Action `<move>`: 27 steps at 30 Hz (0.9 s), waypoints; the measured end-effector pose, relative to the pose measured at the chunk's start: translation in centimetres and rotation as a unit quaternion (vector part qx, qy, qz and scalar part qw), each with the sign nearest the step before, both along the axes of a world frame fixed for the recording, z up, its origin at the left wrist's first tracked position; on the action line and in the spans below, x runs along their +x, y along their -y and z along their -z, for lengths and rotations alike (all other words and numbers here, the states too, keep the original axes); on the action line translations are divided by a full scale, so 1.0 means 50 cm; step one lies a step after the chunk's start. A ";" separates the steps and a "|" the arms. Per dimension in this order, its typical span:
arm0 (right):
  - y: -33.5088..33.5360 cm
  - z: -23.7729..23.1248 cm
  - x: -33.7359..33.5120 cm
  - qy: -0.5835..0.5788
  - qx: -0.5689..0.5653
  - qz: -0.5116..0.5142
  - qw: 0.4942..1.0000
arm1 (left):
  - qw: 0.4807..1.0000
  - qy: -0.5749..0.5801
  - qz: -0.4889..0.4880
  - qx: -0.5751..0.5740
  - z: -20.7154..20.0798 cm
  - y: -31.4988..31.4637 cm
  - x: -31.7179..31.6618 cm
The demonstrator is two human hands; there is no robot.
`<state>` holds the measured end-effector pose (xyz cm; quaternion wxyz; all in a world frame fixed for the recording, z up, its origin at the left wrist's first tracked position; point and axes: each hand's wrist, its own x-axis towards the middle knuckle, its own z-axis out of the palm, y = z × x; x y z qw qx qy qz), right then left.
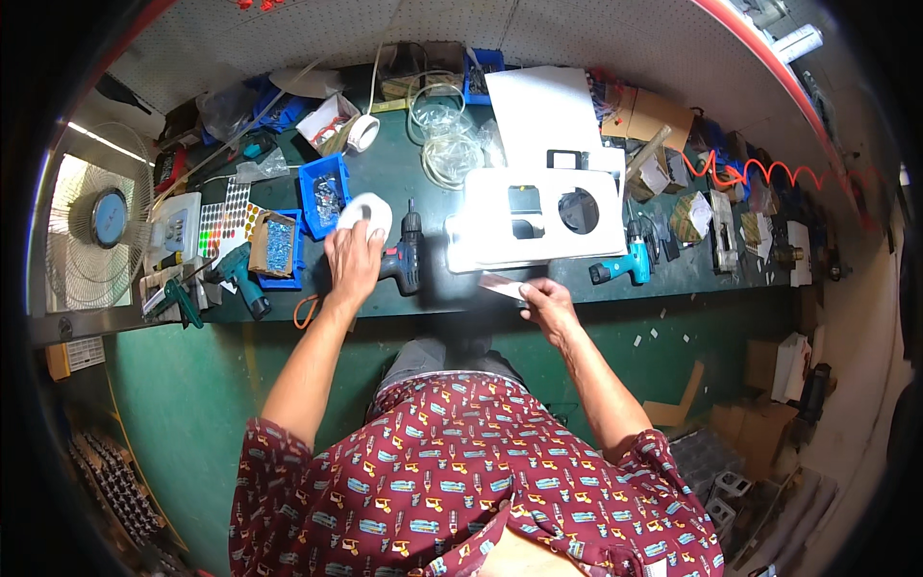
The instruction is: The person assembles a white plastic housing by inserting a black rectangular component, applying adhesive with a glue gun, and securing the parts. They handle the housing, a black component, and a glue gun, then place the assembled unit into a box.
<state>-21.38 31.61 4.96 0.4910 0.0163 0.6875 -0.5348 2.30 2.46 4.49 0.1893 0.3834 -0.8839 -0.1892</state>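
Your left arm reaches forward; the left hand (pixel 356 258) is palm-down, fingers on one white roll (pixel 383 213) just ahead of it. Whether it grips the roll cannot be told. Your right forearm angles inward; the right hand (pixel 550 310) pinches one pale strip (pixel 502 286), which projects leftward from the thumb, nearer you than one white panel (pixel 550 238). One dark drill (pixel 411 252) lies on the surface (pixel 687 276), between roll and panel.
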 end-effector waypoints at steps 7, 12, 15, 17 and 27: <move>0.069 0.055 -0.028 0.051 -0.036 -0.051 0.997 | 0.997 -0.028 0.022 0.071 0.022 -0.004 -0.057; 0.136 0.114 -0.042 0.059 -0.006 0.008 0.998 | 0.798 -0.230 -0.073 0.553 0.172 -0.160 -0.111; 0.151 0.179 -0.075 0.092 -0.083 -0.095 0.988 | 0.752 -0.231 -0.124 0.605 0.161 -0.187 -0.157; 0.157 0.207 -0.080 0.056 -0.113 -0.102 0.987 | 0.758 -0.235 -0.152 0.589 0.176 -0.189 -0.167; 0.185 0.294 -0.075 -0.080 -0.200 -0.074 0.974 | 0.964 -0.179 -0.106 0.166 0.350 -0.187 -0.200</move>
